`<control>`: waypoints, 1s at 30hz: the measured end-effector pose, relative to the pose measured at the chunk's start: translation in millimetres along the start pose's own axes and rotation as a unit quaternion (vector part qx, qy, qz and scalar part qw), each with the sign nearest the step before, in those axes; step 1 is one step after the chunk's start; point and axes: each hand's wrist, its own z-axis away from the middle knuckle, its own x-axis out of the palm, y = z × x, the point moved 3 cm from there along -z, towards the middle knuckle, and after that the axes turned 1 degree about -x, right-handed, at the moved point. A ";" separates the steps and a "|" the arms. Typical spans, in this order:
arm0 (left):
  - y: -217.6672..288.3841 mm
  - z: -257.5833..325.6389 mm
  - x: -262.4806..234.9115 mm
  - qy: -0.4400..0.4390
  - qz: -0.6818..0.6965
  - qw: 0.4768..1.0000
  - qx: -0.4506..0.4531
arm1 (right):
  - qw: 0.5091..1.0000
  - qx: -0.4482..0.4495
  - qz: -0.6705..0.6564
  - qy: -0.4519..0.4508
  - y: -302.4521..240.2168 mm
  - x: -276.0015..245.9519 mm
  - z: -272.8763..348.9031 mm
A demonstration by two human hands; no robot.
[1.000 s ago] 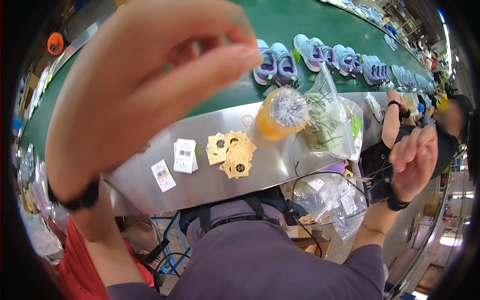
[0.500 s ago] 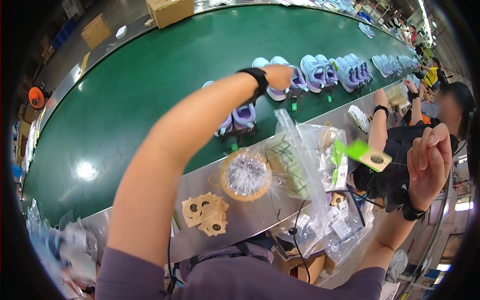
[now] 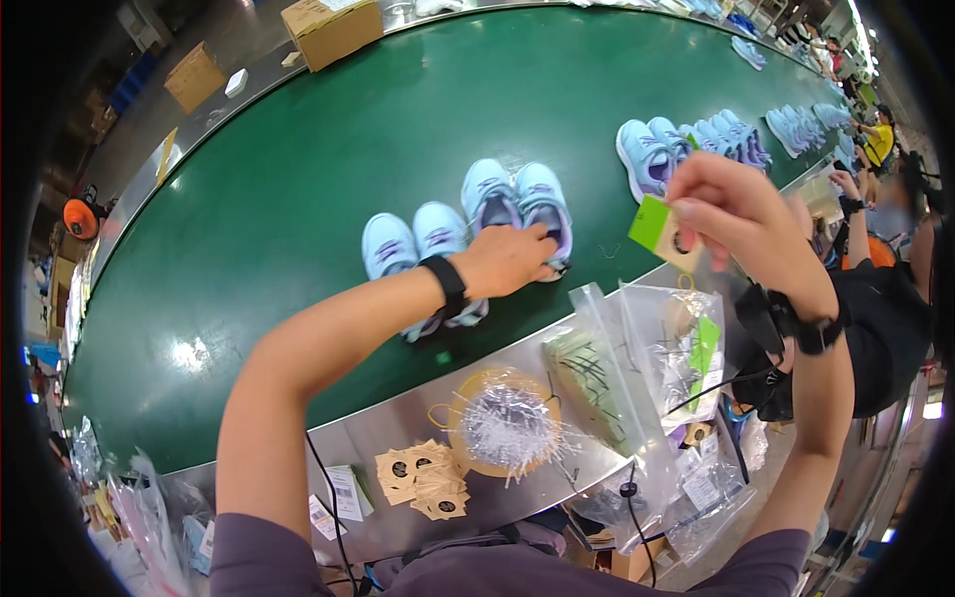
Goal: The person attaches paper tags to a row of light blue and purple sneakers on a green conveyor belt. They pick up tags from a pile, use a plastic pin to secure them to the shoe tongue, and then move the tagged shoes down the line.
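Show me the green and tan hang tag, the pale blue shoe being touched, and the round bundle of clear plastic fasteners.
Green and tan hang tag (image 3: pixel 659 231), head view, on its green half.
Pale blue shoe (image 3: pixel 538 202), head view, on its toe.
Round bundle of clear plastic fasteners (image 3: pixel 504 428), head view, on its middle.

left hand on a light-blue shoe, green-and-tan tag in right hand

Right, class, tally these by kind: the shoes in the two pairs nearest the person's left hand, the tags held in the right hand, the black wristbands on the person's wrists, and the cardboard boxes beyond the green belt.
Light blue shoes: 4
Green-and-tan tag: 1
Black wristbands: 2
Cardboard boxes: 2
Total: 9
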 end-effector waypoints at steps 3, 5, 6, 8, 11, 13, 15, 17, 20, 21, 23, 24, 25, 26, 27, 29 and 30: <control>1.5 50.1 -12.2 0.015 -0.016 1.000 -0.009 | 0.988 0.046 0.057 -0.136 19.5 27.0 -48.8; 0.6 68.1 -21.5 0.014 -0.033 0.999 -0.008 | 0.973 0.074 0.088 -0.201 38.9 47.7 -75.3; -1.5 72.4 -25.7 0.003 -0.049 0.999 -0.012 | 0.968 0.079 0.095 -0.219 48.4 60.2 -88.7; -4.2 74.1 -39.6 0.127 -0.080 0.986 0.069 | 0.961 0.080 0.151 -0.218 67.5 81.4 -110.2; -34.7 49.2 -57.5 0.283 -0.031 0.955 0.080 | 0.981 0.082 0.095 -0.145 88.1 110.7 -137.0; -64.5 32.3 -59.0 0.268 0.069 0.960 -0.039 | 0.991 0.057 0.053 -0.113 96.8 129.1 -151.0; -88.7 18.7 -45.6 0.026 0.238 0.960 -0.144 | 0.995 0.035 0.029 -0.087 105.1 139.0 -159.1; -98.5 10.1 -44.8 -0.026 0.301 0.944 -0.129 | 0.997 0.006 0.010 -0.078 111.1 151.0 -163.1; -105.9 9.7 -41.6 -0.112 0.264 0.949 -0.134 | 0.994 -0.077 0.037 -0.068 113.9 160.8 -163.4; -107.6 9.6 -40.7 -0.130 0.261 0.948 -0.131 | 0.993 -0.081 0.055 -0.069 115.1 162.6 -164.4; -108.7 14.1 -37.9 -0.048 0.265 0.956 -0.114 | 0.989 -0.109 0.058 -0.080 115.3 164.1 -165.2; -111.0 16.4 -39.0 -0.034 0.270 0.960 -0.066 | 0.986 -0.123 0.086 -0.073 115.8 162.0 -164.9; -113.3 17.4 -33.3 -0.001 0.301 0.947 -0.108 | 0.990 -0.081 0.071 -0.089 119.5 161.2 -166.9; -117.7 18.3 -29.2 0.023 0.337 0.931 -0.142 | 0.991 -0.067 0.056 -0.106 121.8 159.9 -169.1; -120.8 17.7 -24.5 0.047 0.372 0.911 -0.171 | 0.991 -0.046 0.037 -0.119 124.6 159.2 -171.2; -122.3 8.8 -17.2 0.040 0.343 0.916 -0.206 | 0.991 0.006 -0.020 -0.134 131.4 162.6 -175.4; -123.7 6.8 -15.4 0.038 0.323 0.921 -0.217 | 0.991 0.039 -0.021 -0.126 135.3 165.4 -177.6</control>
